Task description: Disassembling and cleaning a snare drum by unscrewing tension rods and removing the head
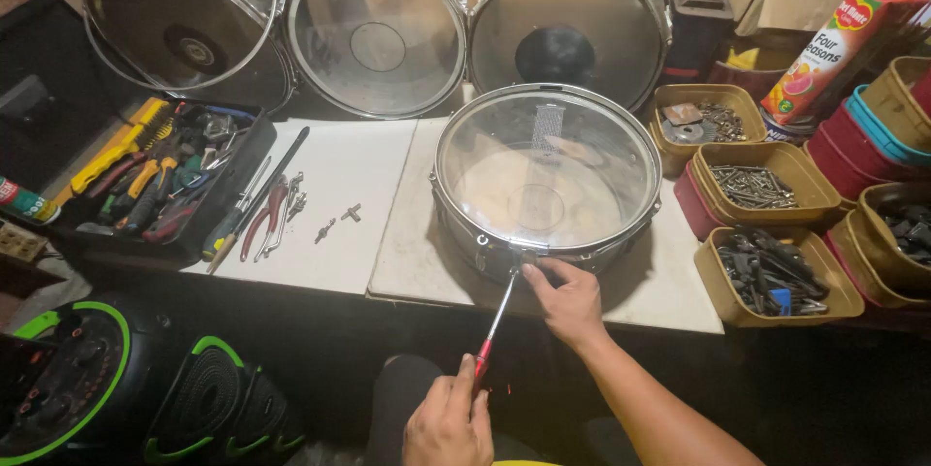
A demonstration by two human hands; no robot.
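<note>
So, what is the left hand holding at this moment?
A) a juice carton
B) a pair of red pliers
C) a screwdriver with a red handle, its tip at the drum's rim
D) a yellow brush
C: the left hand grips the red-handled screwdriver, whose shaft reaches up to the near rim of the snare drum, where the right hand steadies it.

We cannot see the screwdriver's [497,322] tip behind the snare drum's [545,180] rim, and our left hand [448,424] covers its handle. The tubs' screws [752,186] near the desk's [339,194] right edge blur together.
</note>
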